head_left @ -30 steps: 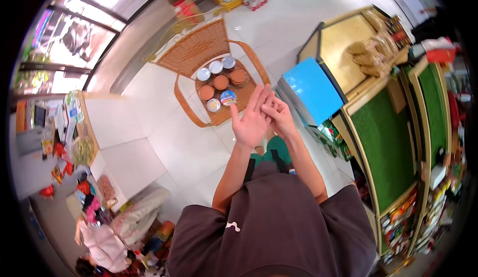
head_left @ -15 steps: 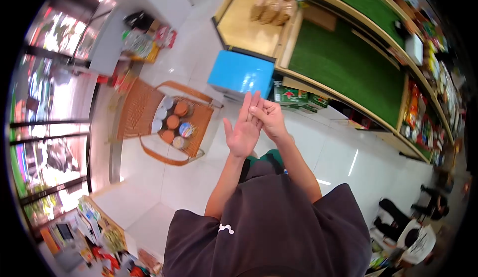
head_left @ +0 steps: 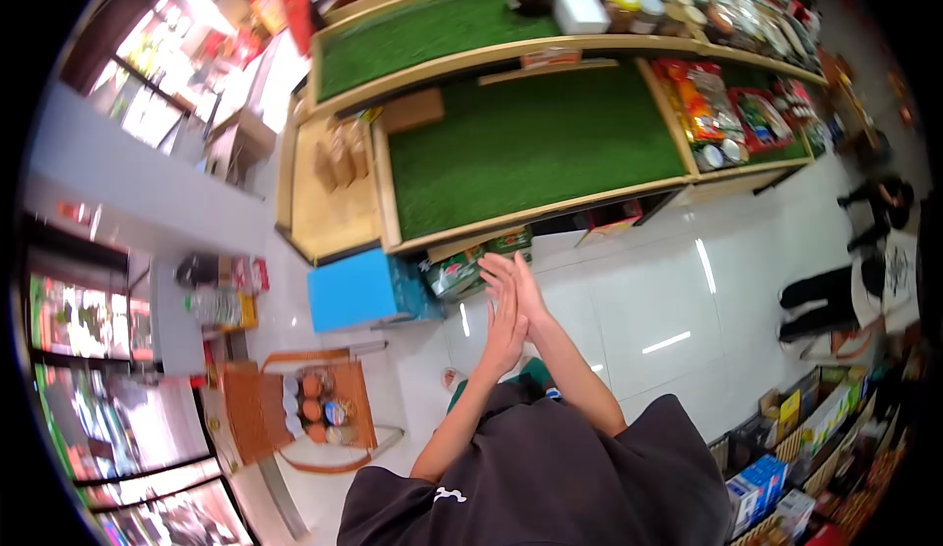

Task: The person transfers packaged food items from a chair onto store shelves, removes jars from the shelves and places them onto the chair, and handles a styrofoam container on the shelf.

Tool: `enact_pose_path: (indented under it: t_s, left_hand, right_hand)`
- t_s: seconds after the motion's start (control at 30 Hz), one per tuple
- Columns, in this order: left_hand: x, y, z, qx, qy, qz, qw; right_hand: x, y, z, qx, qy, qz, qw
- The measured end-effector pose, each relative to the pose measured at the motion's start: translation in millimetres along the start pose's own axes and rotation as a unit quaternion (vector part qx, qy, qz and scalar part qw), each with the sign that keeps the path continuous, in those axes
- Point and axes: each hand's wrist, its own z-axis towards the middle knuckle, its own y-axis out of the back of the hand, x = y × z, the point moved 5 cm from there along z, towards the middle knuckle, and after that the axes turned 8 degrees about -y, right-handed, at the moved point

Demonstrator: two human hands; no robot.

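Note:
In the head view both my hands are raised in front of my body, touching each other. My left hand (head_left: 504, 335) has its fingers stretched out and lies against the palm side of my right hand (head_left: 528, 296). The right fingers are straight too and point up to the left, partly spread at the tips. I see no object in either hand; the surfaces where the palms meet are hidden. Behind the hands, on the floor, are green printed cartons (head_left: 457, 276) and a blue box (head_left: 352, 291).
A wooden display shelf (head_left: 540, 214) with green matting spans the front, holding jars (head_left: 648, 11) and packaged bags (head_left: 341, 156). A wicker armchair (head_left: 250, 413) with several jars stands at left. At right is another person (head_left: 835, 296); a shelf of boxes (head_left: 756, 487) is lower right.
My view has turned to the right, so the shelf now fills the front. My right hand has let go of the left fingers and straightened; the two palms now press together.

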Motion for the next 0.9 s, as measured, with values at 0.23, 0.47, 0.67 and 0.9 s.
enact_pose_path:
  t_s: [0.23, 0.47, 0.67, 0.9]
  left_hand:
    - [46, -102, 74, 0.075, 0.117, -0.277, 0.951]
    - [36, -143, 115, 0.209, 0.213, -0.505, 0.810]
    - [98, -150, 185, 0.119, 0.206, -0.395, 0.887]
    - [97, -40, 314, -0.067, 0.154, -0.419, 0.892]
  right_hand:
    - [33, 92, -37, -0.115, 0.080, 0.035, 0.990]
    - [98, 176, -30, -0.261, 0.106, -0.035, 0.959]
    - [167, 134, 24, -0.205, 0.052, -0.090, 0.973]
    - [269, 46, 128, -0.143, 0.204, -0.405, 0.880]
